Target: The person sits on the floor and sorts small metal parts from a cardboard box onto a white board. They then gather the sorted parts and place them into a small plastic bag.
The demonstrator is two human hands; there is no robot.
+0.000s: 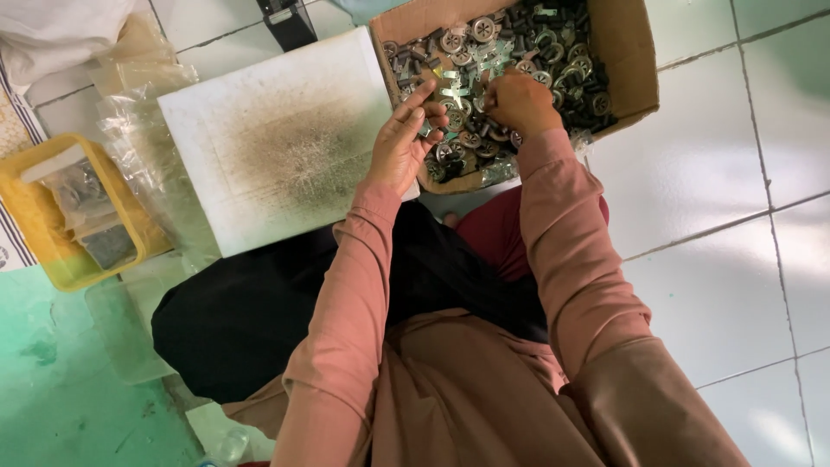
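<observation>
Head view: left hand (399,143) pinches a small metal piece (426,128); right hand (519,102), fingers curled, reaches among dark round metal parts (553,52) in brown cardboard box (624,52)

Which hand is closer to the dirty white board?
Left. The left hand sits at the white board's right edge; the right hand is farther off, over the cardboard box of metal parts.

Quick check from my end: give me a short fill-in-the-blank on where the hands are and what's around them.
1. Both hands, left hand and right hand, are over the cardboard ____.
2. The box is full of small ____ parts.
3. The stained white board lies to the ____ of the box.
4. The tray at far left is ____.

Missing: box; metal; left; yellow
</observation>
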